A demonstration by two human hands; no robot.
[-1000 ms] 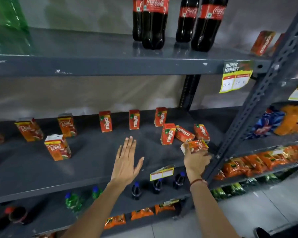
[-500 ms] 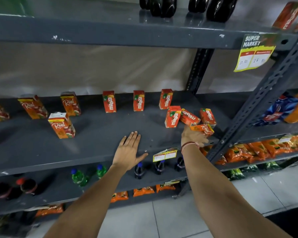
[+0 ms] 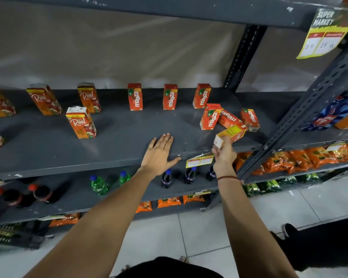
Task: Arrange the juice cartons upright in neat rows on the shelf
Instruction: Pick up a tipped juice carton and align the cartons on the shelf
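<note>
Small red Maaza cartons stand in a back row (image 3: 170, 97) on the grey shelf (image 3: 129, 141). At the right another Maaza carton stands upright (image 3: 210, 116), one lies on its side (image 3: 229, 118) and one tilts (image 3: 250, 119). My right hand (image 3: 223, 155) grips a yellow-orange juice carton (image 3: 230, 135), tipped sideways above the shelf's front edge. My left hand (image 3: 159, 155) lies flat and open on the shelf front. Larger Real cartons (image 3: 81, 122) stand at the left.
A slanted metal upright (image 3: 301, 109) borders the shelf on the right. A price tag (image 3: 199, 160) hangs on the shelf lip. Small bottles (image 3: 167, 178) stand on the shelf below, snack packets (image 3: 301, 159) at the right. A dark shoe (image 3: 291, 229) is on the tiled floor.
My right hand has lifted the carton off the shelf and drawn it back toward the front edge, turning it. The camera has tilted down. My left hand stays flat.
</note>
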